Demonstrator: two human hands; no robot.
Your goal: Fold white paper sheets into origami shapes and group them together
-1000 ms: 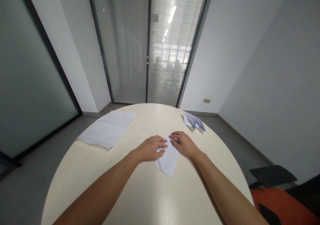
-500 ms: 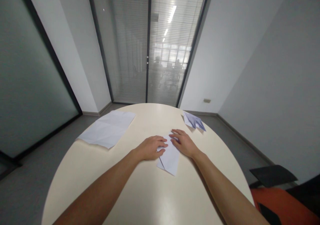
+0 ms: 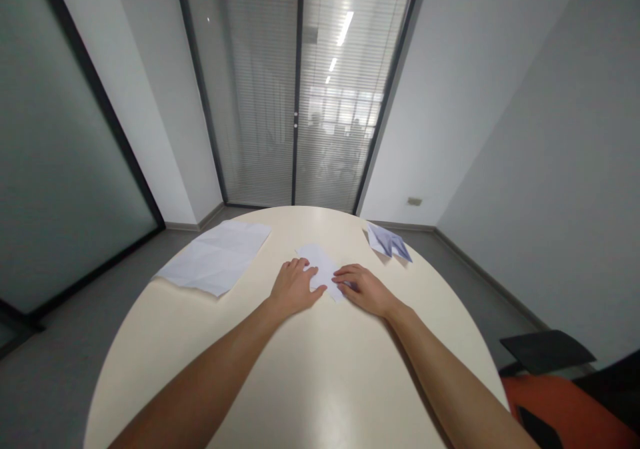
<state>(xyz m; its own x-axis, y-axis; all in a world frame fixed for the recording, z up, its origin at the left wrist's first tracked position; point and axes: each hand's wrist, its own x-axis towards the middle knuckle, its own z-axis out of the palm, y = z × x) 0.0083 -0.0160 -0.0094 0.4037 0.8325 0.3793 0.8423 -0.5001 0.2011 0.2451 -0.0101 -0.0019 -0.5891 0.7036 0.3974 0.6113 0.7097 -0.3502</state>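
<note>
A small folded sheet of white paper (image 3: 324, 266) lies slantwise on the round table, between my two hands. My left hand (image 3: 295, 288) rests over its left and near edge, fingers and thumb apart. At the right edge is my right hand (image 3: 364, 289), thumb and fingers closed on the paper, with a shaded bit of it showing between them. Part of the folded paper is hidden under the fingers.
A large creased white sheet (image 3: 217, 256) lies at the table's left. Near the far right edge stands a folded paper piece (image 3: 387, 241) with shaded sides. The pale tabletop (image 3: 310, 382) has a curved edge. An orange chair (image 3: 560, 409) is at the lower right.
The folded paper has turned and shifted away from me, its near end swinging from the front to between my hands. My left hand moved slightly left; my right hand moved slightly nearer.
</note>
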